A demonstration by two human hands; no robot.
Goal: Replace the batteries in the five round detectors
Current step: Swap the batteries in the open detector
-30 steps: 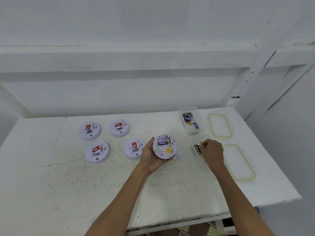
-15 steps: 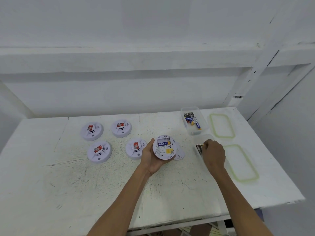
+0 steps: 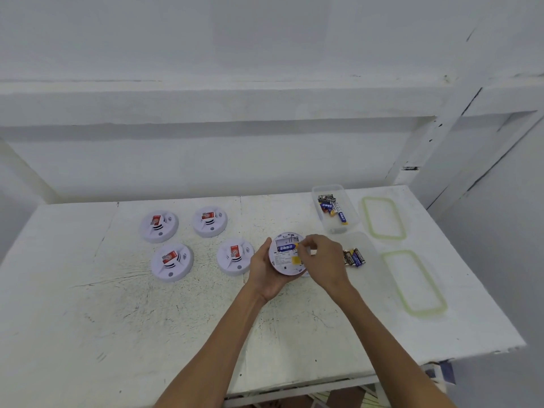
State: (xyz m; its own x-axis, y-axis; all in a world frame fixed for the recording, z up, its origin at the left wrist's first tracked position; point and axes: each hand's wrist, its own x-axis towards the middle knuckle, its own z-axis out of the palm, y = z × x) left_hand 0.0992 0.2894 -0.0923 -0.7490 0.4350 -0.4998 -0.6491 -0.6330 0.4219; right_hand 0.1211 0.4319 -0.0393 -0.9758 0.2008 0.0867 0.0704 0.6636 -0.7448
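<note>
White table (image 3: 88,319), near centre: left hand (image 3: 263,273) grips an upturned detector (image 3: 284,265) by its rim; right hand (image 3: 323,260) pinches the blue battery (image 3: 286,247) in its compartment; four detectors (image 3: 235,256) lie to the left

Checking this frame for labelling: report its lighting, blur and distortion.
Head view: soft, even light, no glare, only faint shadows under the four loose detectors. Head view: wide-angle stretch toward the borders, the table splaying outward. Head view: print on the detector in the left hand and on the battery at the right hand is too soft to read.
</note>
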